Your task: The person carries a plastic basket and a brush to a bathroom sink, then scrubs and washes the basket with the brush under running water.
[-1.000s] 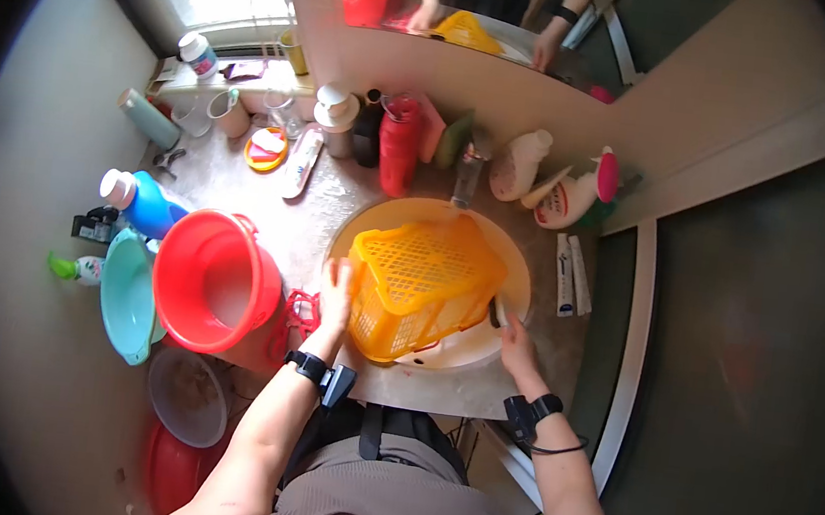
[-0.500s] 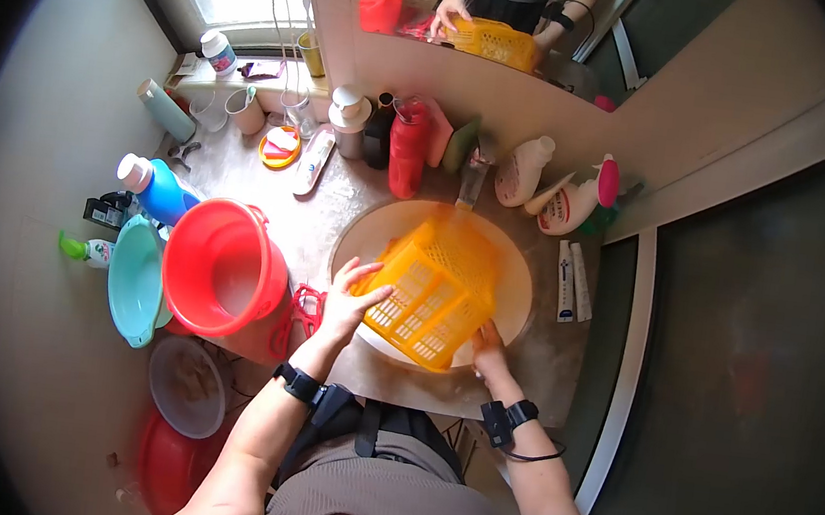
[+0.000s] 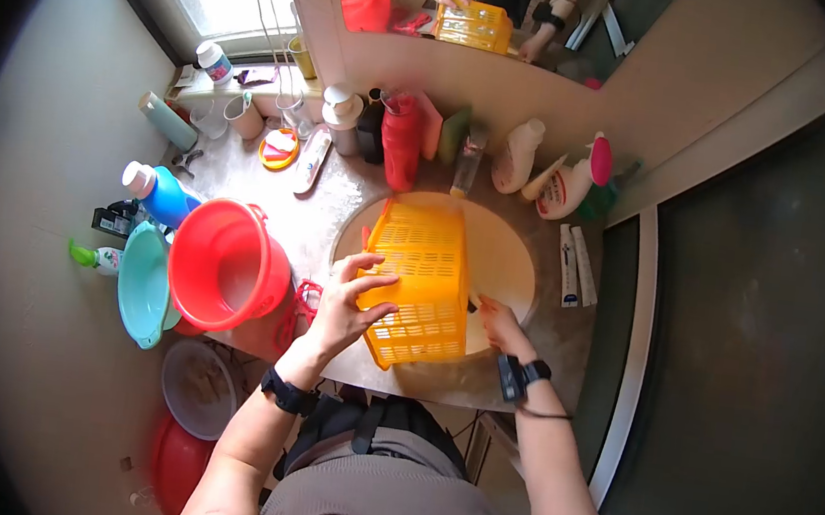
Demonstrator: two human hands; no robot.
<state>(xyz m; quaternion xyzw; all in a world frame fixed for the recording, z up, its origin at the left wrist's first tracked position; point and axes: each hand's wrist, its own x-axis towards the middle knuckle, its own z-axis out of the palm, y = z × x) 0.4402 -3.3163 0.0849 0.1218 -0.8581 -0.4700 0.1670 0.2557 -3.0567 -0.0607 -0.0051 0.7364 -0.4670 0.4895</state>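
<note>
A yellow plastic basket [image 3: 420,283] is tilted on its side over the round sink [image 3: 513,258], its slotted wall turned up. My left hand [image 3: 348,301] grips the basket's left side, with the thumb and fingers spread over the slotted wall. To the right of the basket, low over the sink, my right hand [image 3: 501,325] is closed round a thin object with a dark part, which is mostly hidden. Red straps [image 3: 305,302] lie on the counter left of my left hand.
Left of the sink stand a red bucket [image 3: 231,264], a teal basin [image 3: 145,285] and a blue bottle [image 3: 166,195]. Behind it are a red bottle [image 3: 402,141], a clear bottle [image 3: 470,163] and white bottles [image 3: 516,158]. Two tubes [image 3: 578,265] lie at the right.
The yellow basket has turned, first tilting and now standing more upright on its side. My left hand has moved from its edge onto its wall. My right hand has shifted slightly beside it.
</note>
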